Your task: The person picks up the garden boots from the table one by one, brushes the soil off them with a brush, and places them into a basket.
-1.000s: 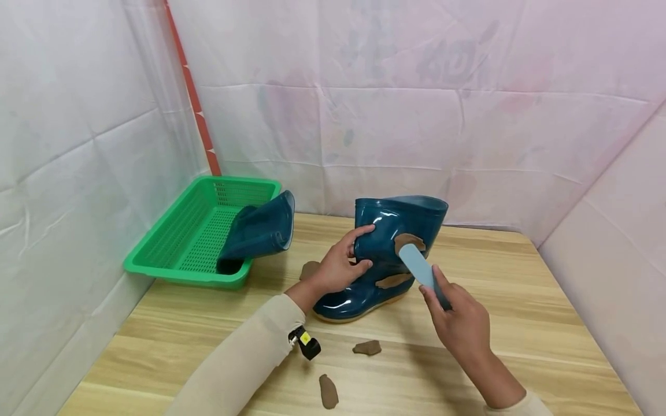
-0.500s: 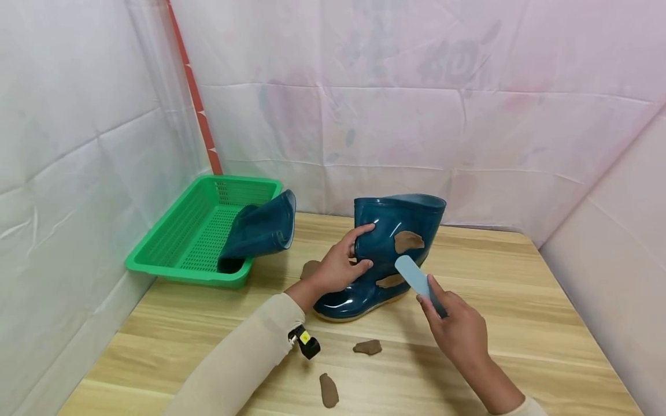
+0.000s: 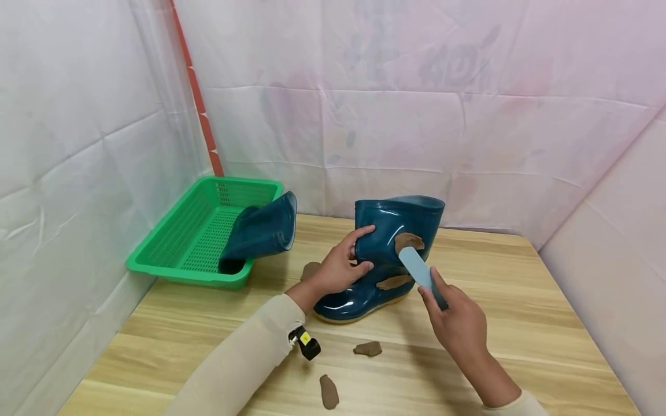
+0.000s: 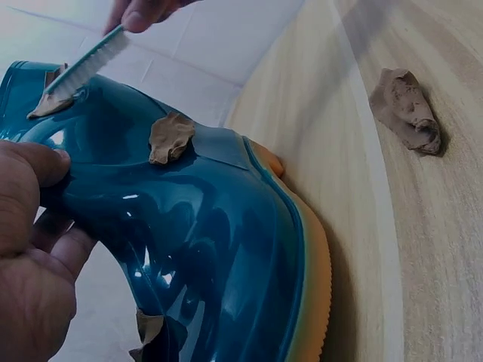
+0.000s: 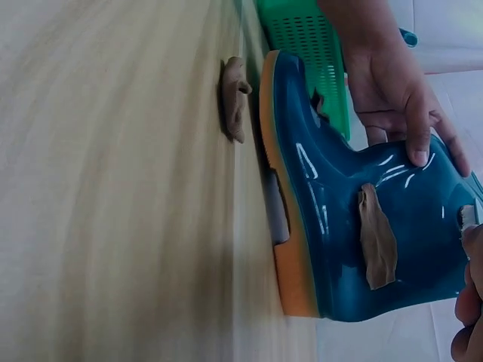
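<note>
A glossy teal rubber boot [image 3: 382, 231] stands upright on the wooden table [image 3: 520, 323]. My left hand [image 3: 356, 249] grips the back of its shaft, thumb on the near side. A light-blue brush [image 3: 418, 270] is held in my right hand [image 3: 437, 294], and its tip rests on the upper brown mud patch [image 3: 410, 239] on the boot's side. A second mud patch [image 3: 393, 282] sits lower, near the ankle. In the left wrist view the brush [image 4: 83, 64] bristles touch the boot [image 4: 211, 226] by the top patch. The right wrist view shows the lower patch [image 5: 376, 241].
A green plastic basket [image 3: 171, 231] at the back left holds a second teal boot [image 3: 260, 234] lying on its side. Loose mud pieces lie on the table: one [image 3: 367, 348] in front of the boot, another [image 3: 328, 392] nearer me, a third [image 3: 310, 268] behind my left hand. White sheeting walls surround.
The brush slid down off the upper mud patch and has come back up onto it. My left hand and the boot have stayed put.
</note>
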Action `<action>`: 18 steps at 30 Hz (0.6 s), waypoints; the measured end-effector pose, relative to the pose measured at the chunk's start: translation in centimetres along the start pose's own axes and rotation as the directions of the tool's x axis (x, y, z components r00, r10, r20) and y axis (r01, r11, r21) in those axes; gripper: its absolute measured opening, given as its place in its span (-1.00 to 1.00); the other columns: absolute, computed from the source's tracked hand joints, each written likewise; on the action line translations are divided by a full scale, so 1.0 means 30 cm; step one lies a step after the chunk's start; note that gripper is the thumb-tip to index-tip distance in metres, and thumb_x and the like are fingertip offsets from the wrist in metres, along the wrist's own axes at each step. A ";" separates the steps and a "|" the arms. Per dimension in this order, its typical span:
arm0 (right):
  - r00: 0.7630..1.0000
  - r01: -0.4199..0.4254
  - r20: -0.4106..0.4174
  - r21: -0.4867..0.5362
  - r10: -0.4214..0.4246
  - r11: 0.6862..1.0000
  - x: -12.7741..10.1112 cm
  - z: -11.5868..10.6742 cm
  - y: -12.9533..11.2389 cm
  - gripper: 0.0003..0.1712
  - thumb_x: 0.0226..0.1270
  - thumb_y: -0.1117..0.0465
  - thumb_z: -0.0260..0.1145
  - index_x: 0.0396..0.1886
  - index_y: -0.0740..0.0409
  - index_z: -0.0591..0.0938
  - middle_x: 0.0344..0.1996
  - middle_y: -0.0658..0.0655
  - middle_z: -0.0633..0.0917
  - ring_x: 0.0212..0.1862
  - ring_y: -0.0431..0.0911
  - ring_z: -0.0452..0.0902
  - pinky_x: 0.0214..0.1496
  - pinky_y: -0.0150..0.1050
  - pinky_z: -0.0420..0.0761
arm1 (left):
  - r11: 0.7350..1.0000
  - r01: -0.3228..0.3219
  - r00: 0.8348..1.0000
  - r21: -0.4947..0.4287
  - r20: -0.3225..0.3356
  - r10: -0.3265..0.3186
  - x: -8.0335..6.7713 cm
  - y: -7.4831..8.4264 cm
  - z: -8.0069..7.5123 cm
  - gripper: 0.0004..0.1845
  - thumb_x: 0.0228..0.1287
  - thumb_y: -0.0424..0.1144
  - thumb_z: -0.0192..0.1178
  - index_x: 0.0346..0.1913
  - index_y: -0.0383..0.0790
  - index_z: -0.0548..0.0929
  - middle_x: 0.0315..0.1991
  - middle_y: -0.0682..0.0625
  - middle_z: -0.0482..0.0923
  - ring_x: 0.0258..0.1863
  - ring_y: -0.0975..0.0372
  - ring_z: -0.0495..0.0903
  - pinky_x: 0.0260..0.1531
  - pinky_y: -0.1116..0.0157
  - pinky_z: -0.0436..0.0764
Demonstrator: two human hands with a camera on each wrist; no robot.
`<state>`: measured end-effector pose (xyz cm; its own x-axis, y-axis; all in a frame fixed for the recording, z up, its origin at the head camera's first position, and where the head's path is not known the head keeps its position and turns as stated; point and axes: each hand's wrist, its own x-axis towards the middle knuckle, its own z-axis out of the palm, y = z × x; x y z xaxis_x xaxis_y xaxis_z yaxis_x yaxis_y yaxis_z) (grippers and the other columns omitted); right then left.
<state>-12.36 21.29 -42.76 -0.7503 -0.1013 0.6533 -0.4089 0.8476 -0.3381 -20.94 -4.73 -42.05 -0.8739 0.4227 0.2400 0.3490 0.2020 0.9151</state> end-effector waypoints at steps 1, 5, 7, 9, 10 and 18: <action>1.000 -0.005 0.000 -0.002 0.005 1.000 -0.004 0.000 0.003 -0.36 0.16 0.27 0.60 0.26 0.28 0.65 -0.52 0.18 0.69 -0.63 -0.19 0.27 -0.68 -0.31 0.15 | 1.000 0.001 1.000 -0.004 0.001 -0.001 0.002 0.000 0.000 -0.16 0.45 -0.36 0.28 0.57 0.40 0.16 0.23 -0.09 0.60 0.09 0.29 0.63 -0.01 0.22 0.64; 1.000 0.001 -0.013 0.006 -0.001 1.000 -0.010 0.002 0.007 -0.34 0.14 0.26 0.61 0.26 0.27 0.65 -0.52 0.17 0.69 -0.63 -0.20 0.27 -0.68 -0.32 0.14 | 1.000 0.001 1.000 -0.023 0.008 -0.001 0.007 -0.004 0.000 -0.15 0.44 -0.37 0.28 0.57 0.38 0.16 0.21 -0.09 0.62 0.08 0.26 0.64 -0.05 0.22 0.64; 1.000 0.010 -0.019 0.011 -0.010 1.000 -0.010 0.002 0.005 -0.34 0.12 0.27 0.62 0.26 0.27 0.66 -0.51 0.17 0.70 -0.63 -0.19 0.28 -0.68 -0.32 0.15 | 1.000 0.006 1.000 -0.020 0.008 -0.006 0.007 -0.005 0.001 -0.16 0.44 -0.37 0.29 0.57 0.38 0.17 0.20 -0.09 0.62 0.07 0.26 0.65 -0.05 0.22 0.64; 0.999 0.025 -0.029 0.017 -0.024 1.000 -0.008 -0.001 -0.002 -0.34 0.11 0.28 0.62 0.26 0.27 0.66 -0.50 0.19 0.71 -0.62 -0.18 0.33 -0.68 -0.31 0.19 | 1.000 0.011 1.000 -0.021 0.009 -0.011 0.005 -0.005 0.002 -0.16 0.44 -0.36 0.29 0.57 0.37 0.17 0.20 -0.08 0.62 0.07 0.26 0.65 -0.03 0.21 0.64; 0.999 0.032 -0.037 0.023 -0.031 0.999 -0.006 -0.005 -0.006 -0.34 0.11 0.29 0.61 0.26 0.27 0.66 -0.49 0.20 0.72 -0.62 -0.16 0.36 -0.68 -0.31 0.22 | 1.000 0.014 1.000 -0.018 0.009 -0.014 0.004 -0.005 0.004 -0.16 0.44 -0.36 0.29 0.57 0.37 0.18 0.20 -0.08 0.62 0.07 0.26 0.65 -0.03 0.21 0.64; 0.999 0.020 -0.032 0.024 -0.019 1.000 0.021 -0.014 -0.011 -0.36 0.16 0.29 0.59 0.26 0.30 0.64 -0.46 0.25 0.72 -0.59 -0.09 0.41 -0.67 -0.26 0.24 | 0.998 0.045 0.999 -0.034 -0.007 -0.045 0.000 0.007 0.009 -0.17 0.43 -0.36 0.30 0.56 0.34 0.19 0.22 -0.13 0.61 0.12 0.20 0.64 0.06 0.12 0.63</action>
<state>-12.49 21.17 -41.96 -0.7251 -0.1006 0.6813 -0.4362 0.8326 -0.3414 -20.79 -4.46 -41.95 -0.8909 0.4073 0.2009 0.2980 0.1907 0.9353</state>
